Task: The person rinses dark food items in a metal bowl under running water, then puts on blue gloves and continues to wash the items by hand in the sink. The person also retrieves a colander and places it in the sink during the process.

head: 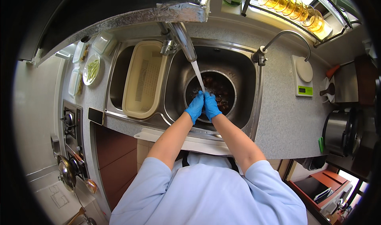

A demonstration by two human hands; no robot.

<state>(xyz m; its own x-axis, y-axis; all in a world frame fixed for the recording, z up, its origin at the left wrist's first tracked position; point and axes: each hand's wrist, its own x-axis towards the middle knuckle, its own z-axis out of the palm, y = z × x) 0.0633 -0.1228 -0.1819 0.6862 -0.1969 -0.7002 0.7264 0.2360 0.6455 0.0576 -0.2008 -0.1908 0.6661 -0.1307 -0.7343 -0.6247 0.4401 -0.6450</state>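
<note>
Water runs from the metal faucet [186, 47] in a white stream onto my two hands, which are in blue gloves. My left hand [195, 105] and my right hand [211, 104] are close together over a round metal bowl [235, 94] in the sink basin [247, 73]. Dark reddish-brown pieces [221, 101] lie in the bowl, wet and partly covered by my hands. Whether my fingers hold any piece is hidden by the gloves and the splashing water. A cream plastic drain basket [128, 91] rests over the smaller basin at the left.
A plate of green vegetable pieces [91, 70] and lidded containers [75, 82] stand on the left counter, near a phone [96, 116]. A thin curved tap [260, 56] rises right of the sink. Beyond it are a kitchen scale [304, 90] and a steel cooker [337, 132]. A foil-edged hood [181, 13] overhangs the top.
</note>
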